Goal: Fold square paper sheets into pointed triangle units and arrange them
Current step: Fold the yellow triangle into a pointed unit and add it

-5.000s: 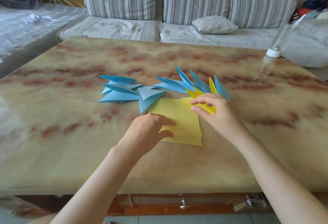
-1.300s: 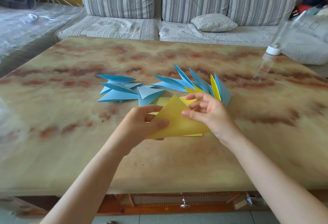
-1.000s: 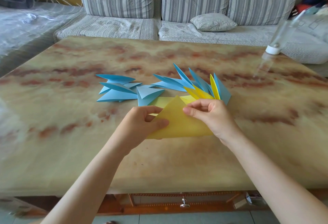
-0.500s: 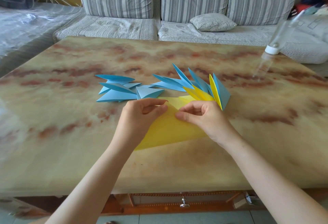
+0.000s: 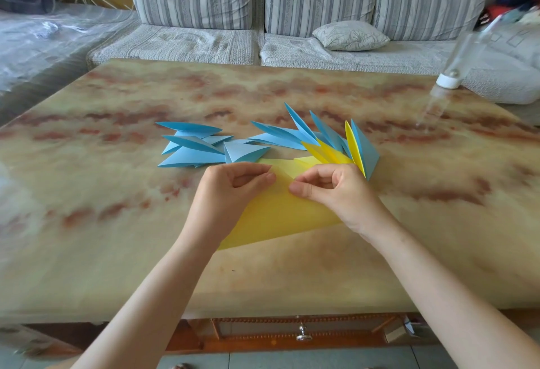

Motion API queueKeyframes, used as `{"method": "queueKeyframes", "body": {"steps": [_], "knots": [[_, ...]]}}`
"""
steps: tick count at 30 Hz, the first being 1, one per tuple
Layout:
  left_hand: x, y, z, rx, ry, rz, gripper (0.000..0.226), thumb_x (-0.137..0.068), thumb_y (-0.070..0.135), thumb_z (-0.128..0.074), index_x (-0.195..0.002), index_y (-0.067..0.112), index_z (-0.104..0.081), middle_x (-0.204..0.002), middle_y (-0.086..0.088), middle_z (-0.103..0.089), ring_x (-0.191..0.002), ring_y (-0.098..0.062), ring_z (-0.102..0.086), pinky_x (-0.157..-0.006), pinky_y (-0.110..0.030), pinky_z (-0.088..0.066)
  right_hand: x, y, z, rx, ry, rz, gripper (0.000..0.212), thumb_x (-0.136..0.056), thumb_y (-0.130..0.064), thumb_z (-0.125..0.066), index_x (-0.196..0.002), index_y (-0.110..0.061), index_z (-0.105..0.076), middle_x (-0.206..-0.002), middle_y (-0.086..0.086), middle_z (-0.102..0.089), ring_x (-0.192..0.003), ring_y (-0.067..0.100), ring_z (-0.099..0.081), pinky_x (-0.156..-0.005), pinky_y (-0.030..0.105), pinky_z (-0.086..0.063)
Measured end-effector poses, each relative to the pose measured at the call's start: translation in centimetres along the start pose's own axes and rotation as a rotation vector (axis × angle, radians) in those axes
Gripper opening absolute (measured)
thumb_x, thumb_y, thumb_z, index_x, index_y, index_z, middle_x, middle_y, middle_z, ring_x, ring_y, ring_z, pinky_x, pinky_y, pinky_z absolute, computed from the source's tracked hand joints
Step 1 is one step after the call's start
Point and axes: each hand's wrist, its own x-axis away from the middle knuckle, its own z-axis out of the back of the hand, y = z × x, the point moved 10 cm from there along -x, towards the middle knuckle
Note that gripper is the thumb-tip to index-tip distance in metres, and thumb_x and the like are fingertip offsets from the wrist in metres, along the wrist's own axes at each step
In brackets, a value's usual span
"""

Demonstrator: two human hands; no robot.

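Note:
A yellow paper sheet (image 5: 277, 216), folded over into a triangle, lies on the marbled table (image 5: 87, 193) in front of me. My left hand (image 5: 230, 193) pinches its upper corner from the left. My right hand (image 5: 336, 190) pinches the same corner from the right. Behind my hands stands a fan of pointed blue and yellow folded units (image 5: 330, 141). A loose pile of blue folded units (image 5: 195, 146) lies to its left. More yellow paper (image 5: 292, 164) shows flat under the folded sheet, mostly hidden.
A clear plastic bottle with a white cap (image 5: 450, 76) stands tilted at the table's far right edge. A striped grey sofa (image 5: 263, 18) with a cushion (image 5: 350, 35) runs behind the table. A drawer with a metal knob (image 5: 302, 335) sits below the near edge.
The yellow sheet was lifted from the stack, folded corner to corner into a triangle and laid down. Both hands moved to its top corner and now pinch it.

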Motion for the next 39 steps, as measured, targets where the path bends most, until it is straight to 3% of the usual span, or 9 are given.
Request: {"method": "queueKeyframes", "body": {"steps": [15, 21, 31, 39], "knots": [[0.14, -0.07, 0.49, 0.019, 0.041, 0.032, 0.008, -0.074, 0.031, -0.079, -0.074, 0.035, -0.072, -0.067, 0.018, -0.071, -0.056, 0.010, -0.057, -0.060, -0.009, -0.045, 0.41, -0.67, -0.08, 0.007, -0.012, 0.019, 0.013, -0.078, -0.010, -0.076, -0.075, -0.022, -0.071, -0.070, -0.009, -0.070, -0.075, 0.006, -0.062, -0.075, 0.019, -0.049], [0.22, -0.20, 0.40, 0.055, 0.044, 0.060, 0.008, -0.075, 0.030, -0.078, -0.072, 0.034, -0.072, -0.067, 0.017, -0.071, -0.059, 0.006, -0.058, -0.067, -0.020, -0.048, 0.47, -0.82, -0.04, 0.020, -0.010, 0.026, 0.012, -0.079, -0.010, -0.075, -0.075, -0.020, -0.071, -0.071, -0.008, -0.069, -0.075, 0.007, -0.062, -0.074, 0.019, -0.049], [0.23, -0.42, 0.39, 0.070, 0.039, 0.085, 0.007, -0.075, 0.029, -0.078, -0.073, 0.032, -0.072, -0.067, 0.015, -0.072, -0.059, 0.005, -0.058, -0.065, -0.019, -0.048, 0.38, -0.74, -0.22, 0.048, -0.026, 0.034, 0.011, -0.080, -0.012, -0.075, -0.077, -0.022, -0.071, -0.074, -0.007, -0.069, -0.077, 0.010, -0.061, -0.076, 0.024, -0.049], [0.05, -0.48, 0.15, 0.038, 0.003, 0.084, 0.006, -0.075, 0.030, -0.078, -0.074, 0.033, -0.073, -0.070, 0.013, -0.073, -0.065, 0.002, -0.062, -0.075, -0.026, -0.052, 0.32, -0.67, -0.31, 0.063, -0.045, 0.037, 0.013, -0.080, -0.013, -0.074, -0.075, -0.024, -0.071, -0.072, -0.009, -0.069, -0.074, 0.006, -0.060, -0.073, 0.020, -0.048]]}}
